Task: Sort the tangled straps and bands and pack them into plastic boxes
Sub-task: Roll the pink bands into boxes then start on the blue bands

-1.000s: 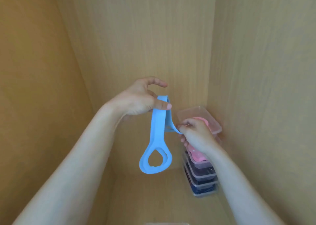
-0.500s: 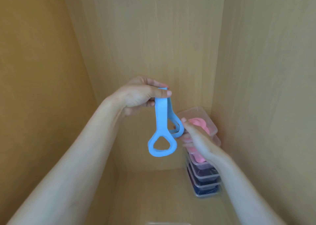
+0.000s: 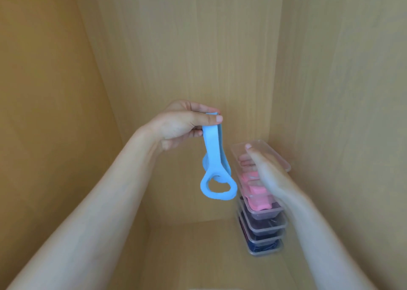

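Observation:
My left hand [image 3: 182, 122] pinches the folded top of a light blue band [image 3: 212, 157], whose two looped ends hang down side by side. My right hand [image 3: 267, 173] is blurred, fingers apart and empty, hovering over a stack of clear plastic boxes [image 3: 262, 223] in the right back corner. The top box [image 3: 279, 155] is open and holds a pink band [image 3: 256, 192]. Lower boxes hold dark purple and dark blue bands.
I am looking into a wooden cabinet with a back wall [image 3: 187, 58], side walls close on the left and right, and a wooden floor [image 3: 187, 252] beside the box stack.
My right hand let go of the blue band's lower end and moved right over the boxes. The band now hangs folded from my left hand alone, both loops together.

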Action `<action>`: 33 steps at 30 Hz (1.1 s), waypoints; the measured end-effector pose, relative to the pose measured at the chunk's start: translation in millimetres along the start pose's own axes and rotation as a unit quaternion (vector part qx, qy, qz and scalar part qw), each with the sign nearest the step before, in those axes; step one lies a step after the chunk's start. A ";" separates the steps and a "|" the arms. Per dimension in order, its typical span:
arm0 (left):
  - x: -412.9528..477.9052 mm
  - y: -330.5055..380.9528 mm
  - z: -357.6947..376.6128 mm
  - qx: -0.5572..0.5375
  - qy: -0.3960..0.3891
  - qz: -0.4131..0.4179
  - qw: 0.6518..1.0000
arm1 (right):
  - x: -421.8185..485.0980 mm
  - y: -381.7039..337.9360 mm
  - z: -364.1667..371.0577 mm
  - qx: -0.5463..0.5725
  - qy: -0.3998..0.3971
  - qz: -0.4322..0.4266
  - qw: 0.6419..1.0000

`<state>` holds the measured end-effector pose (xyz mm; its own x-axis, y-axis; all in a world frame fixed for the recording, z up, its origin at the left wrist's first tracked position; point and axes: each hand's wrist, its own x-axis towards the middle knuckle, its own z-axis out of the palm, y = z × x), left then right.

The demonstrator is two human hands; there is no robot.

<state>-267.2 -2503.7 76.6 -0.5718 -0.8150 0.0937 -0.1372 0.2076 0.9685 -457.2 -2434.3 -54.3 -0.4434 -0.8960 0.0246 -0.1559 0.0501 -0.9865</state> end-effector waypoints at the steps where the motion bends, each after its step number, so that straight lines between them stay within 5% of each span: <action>1: 0.5 0.2 -0.3 0.003 -0.003 0.002 1.000 | -1.2 -1.0 -1.3 -0.008 0.003 0.000 1.000; 6: 1.7 -0.7 -2.1 0.008 -0.011 0.002 1.000 | -5.0 2.7 1.2 -0.162 -0.034 -0.060 0.984; 12: 0.7 -2.0 -3.6 0.012 -0.016 0.003 1.000 | -5.6 10.2 -1.9 -0.468 0.059 -0.121 0.873; 24: -0.2 -7.0 -4.1 -0.006 -0.021 0.006 1.000 | 3.9 20.1 22.8 -0.510 0.221 -0.105 0.825; 33: -1.9 -6.3 -7.2 -0.018 -0.019 0.008 1.000 | -7.0 12.4 15.6 -0.395 0.181 -0.144 0.889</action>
<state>-259.4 -2507.4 71.9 -0.6042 -0.7903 0.1018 -0.0985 0.2008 0.9747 -442.3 -2434.2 -69.2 -0.5165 -0.7288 0.4496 -0.8173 0.2628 -0.5128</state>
